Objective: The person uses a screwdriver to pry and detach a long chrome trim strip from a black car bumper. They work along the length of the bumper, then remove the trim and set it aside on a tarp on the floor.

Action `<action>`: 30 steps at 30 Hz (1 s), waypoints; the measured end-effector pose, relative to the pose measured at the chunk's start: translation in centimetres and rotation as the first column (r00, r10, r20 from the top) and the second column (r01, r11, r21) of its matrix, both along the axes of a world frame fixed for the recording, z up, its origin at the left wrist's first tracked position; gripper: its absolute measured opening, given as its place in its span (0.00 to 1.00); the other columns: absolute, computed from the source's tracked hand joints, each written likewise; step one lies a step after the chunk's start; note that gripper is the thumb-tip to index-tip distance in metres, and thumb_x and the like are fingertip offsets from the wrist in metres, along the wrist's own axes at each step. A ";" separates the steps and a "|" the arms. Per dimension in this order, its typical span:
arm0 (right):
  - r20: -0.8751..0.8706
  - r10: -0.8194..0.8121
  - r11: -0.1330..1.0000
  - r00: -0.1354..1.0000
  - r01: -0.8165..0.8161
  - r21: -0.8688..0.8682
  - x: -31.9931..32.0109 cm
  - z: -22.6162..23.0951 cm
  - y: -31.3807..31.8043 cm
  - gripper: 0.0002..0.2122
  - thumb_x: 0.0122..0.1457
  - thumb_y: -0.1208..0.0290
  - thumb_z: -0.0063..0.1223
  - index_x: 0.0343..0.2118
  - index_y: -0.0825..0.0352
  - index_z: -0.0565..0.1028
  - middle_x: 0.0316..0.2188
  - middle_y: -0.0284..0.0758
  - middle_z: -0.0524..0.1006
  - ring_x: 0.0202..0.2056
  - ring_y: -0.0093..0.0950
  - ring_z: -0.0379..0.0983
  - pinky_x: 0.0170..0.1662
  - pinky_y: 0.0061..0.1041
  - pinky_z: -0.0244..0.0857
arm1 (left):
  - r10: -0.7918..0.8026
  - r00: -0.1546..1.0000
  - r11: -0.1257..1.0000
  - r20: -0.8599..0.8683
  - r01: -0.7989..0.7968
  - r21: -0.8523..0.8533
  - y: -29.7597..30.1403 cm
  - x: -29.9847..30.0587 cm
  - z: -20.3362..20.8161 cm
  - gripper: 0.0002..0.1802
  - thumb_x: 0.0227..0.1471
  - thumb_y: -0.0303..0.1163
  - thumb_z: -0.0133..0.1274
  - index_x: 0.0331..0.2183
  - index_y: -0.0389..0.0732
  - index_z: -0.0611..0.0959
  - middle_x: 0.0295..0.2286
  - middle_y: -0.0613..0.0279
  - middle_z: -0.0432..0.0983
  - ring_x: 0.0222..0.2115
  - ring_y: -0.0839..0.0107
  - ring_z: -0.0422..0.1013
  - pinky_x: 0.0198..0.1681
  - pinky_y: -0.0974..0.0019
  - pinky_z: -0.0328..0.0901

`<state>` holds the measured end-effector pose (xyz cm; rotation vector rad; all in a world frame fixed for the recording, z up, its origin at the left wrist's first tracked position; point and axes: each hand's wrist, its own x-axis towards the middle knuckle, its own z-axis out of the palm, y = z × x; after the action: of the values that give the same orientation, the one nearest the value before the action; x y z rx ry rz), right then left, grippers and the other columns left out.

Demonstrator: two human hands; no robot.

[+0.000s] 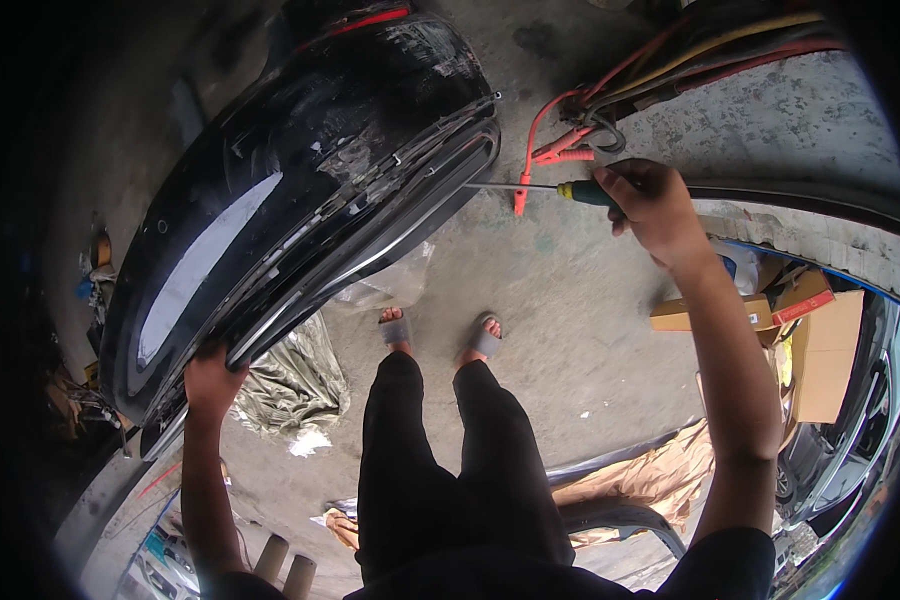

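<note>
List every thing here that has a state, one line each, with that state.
Black car bumper: off the car, tilted, gripped at its lower edge.
Left hand: closed on the bumper's edge.
Right hand: closed around the screwdriver handle.
Screwdriver: held level, tip at the bumper's end.
Cardboard boxes: open, flaps up.
Red and yellow cables: loose on the concrete floor.

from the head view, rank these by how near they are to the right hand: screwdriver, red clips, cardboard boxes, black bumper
1. screwdriver: held in the right hand.
2. red clips: just up-left of the hand.
3. cardboard boxes: below-right on the floor.
4. black bumper: far left, gripped by the left hand.
</note>
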<state>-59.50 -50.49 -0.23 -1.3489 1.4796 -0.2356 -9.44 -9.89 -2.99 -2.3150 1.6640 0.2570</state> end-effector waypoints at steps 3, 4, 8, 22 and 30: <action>0.403 -0.327 0.927 0.855 0.207 0.312 -0.9 -2.2 1.9 0.15 0.66 0.68 0.60 0.48 0.76 0.80 0.27 0.32 0.79 0.27 0.19 0.73 0.30 0.20 0.69 | -0.005 1.000 1.000 0.025 0.005 0.018 0.1 0.2 -0.2 0.21 0.42 0.42 0.73 0.33 0.41 0.84 0.34 0.50 0.83 0.35 0.47 0.80 0.37 0.48 0.76; 0.414 -0.309 0.912 0.856 0.143 0.384 -1.2 -2.5 2.5 0.15 0.66 0.70 0.59 0.51 0.75 0.79 0.28 0.32 0.79 0.26 0.19 0.72 0.30 0.20 0.69 | -0.042 0.999 0.999 0.029 0.042 -0.012 0.2 0.4 -0.3 0.21 0.41 0.42 0.73 0.34 0.41 0.84 0.35 0.50 0.83 0.35 0.48 0.80 0.38 0.48 0.76; 0.381 -0.118 0.928 0.917 -0.034 0.370 -0.8 -2.6 4.0 0.15 0.66 0.72 0.58 0.53 0.72 0.80 0.28 0.32 0.80 0.25 0.19 0.70 0.29 0.22 0.67 | -0.075 0.996 0.995 0.057 0.079 -0.055 0.9 0.9 -1.0 0.24 0.39 0.42 0.74 0.36 0.40 0.84 0.37 0.50 0.83 0.36 0.48 0.80 0.38 0.48 0.76; -0.270 0.479 0.685 0.835 -0.548 -0.480 5.0 -1.1 1.9 0.10 0.61 0.69 0.63 0.44 0.65 0.85 0.29 0.46 0.83 0.31 0.46 0.81 0.36 0.37 0.74 | -0.050 0.995 0.994 0.084 0.058 -0.088 1.5 0.9 -1.7 0.25 0.39 0.39 0.74 0.39 0.40 0.84 0.36 0.51 0.82 0.36 0.48 0.80 0.38 0.48 0.76; -0.530 0.553 0.504 0.643 -0.765 -0.402 7.0 -0.2 0.7 0.11 0.62 0.65 0.59 0.45 0.55 0.85 0.28 0.41 0.83 0.32 0.44 0.82 0.38 0.41 0.77 | -0.034 0.998 0.995 0.057 0.039 -0.089 2.3 2.0 -3.1 0.26 0.38 0.40 0.75 0.39 0.42 0.83 0.36 0.53 0.81 0.36 0.50 0.80 0.38 0.50 0.76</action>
<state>-52.47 -49.76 -0.40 -2.5176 1.0232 0.0662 -7.49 -7.62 -6.04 -2.3305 1.7227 0.1107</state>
